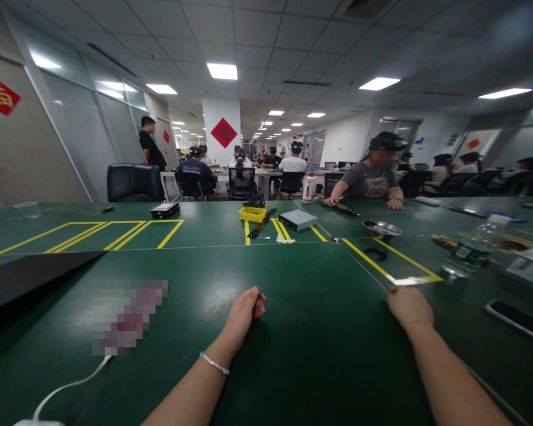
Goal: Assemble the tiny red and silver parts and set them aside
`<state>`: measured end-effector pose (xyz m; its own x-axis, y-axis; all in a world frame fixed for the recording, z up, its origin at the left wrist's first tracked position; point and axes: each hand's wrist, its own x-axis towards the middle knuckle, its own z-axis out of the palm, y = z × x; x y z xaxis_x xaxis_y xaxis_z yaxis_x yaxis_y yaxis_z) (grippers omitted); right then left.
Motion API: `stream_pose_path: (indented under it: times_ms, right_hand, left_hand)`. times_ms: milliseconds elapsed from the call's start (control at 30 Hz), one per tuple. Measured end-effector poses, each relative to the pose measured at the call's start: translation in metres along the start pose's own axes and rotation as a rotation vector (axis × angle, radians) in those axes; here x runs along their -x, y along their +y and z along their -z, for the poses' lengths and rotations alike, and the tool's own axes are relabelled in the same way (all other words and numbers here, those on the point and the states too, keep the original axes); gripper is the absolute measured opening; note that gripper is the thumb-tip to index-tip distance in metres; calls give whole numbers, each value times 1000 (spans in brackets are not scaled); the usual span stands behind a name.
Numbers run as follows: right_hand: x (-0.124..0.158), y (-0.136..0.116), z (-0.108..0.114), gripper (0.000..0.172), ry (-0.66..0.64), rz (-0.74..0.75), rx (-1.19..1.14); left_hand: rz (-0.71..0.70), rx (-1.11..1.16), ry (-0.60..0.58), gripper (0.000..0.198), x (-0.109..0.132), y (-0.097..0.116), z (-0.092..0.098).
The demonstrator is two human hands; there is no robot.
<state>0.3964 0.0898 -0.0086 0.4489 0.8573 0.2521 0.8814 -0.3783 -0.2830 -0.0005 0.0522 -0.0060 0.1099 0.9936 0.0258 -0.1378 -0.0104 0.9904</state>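
My left hand [245, 313] rests on the green table mat [293, 355] with its fingers pinched together; a tiny dark thing shows at the fingertips, too small to name. A silver bracelet sits on that wrist. My right hand [407, 305] lies on the mat with its fingers curled under, close to the corner of a yellow tape outline [395, 275]. Nothing is visible in the right hand. A small black curved part [376, 253] lies inside the tape outline, farther from me.
A black flat panel [31, 275] lies at the left. A plastic water bottle [468, 251] and a phone [517, 319] are on the right. Farther away are a metal bowl [382, 228], a yellow tray [252, 213] and a grey box [297, 219]. A person [373, 174] sits opposite.
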Motion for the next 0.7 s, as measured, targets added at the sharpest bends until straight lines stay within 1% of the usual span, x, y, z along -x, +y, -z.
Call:
stream_pose_path:
  times_ms: [33, 100, 200, 267, 367, 433, 500, 567, 700]
  right_hand:
    - [5, -18, 4, 23, -39, 21, -57]
    - [17, -57, 9, 20, -123, 77, -247]
    - [44, -112, 8, 17, -327, 117, -671]
    - [65, -143, 4, 15, -478, 83, -978]
    - [96, -179, -5, 17, -704, -56, -1362]
    - [114, -196, -11, 20, -837, -167, -1493]
    - [127, -206, -17, 21, -917, -246, -1563]
    - [135, -211, -21, 17, -935, -275, -1625]
    - [141, -208, -24, 12, -921, -294, -1702]
  left_hand:
    - [-3, -11, -4, 32, 0, 0, 0]
    - [-5, -33, -4, 27, 0, -1, 1]
    - [16, -50, -5, 23, 0, -2, 1]
    - [22, -54, -18, 22, 0, -2, 0]
    - [13, -52, -33, 22, 0, -2, -2]
    - [-2, -53, -46, 22, 0, -1, -3]
    - [-32, -80, -61, 19, 1, -1, -4]
    - [-67, -135, -67, 18, 2, -1, -4]
    - [-125, -253, -56, 30, 3, -1, -4]
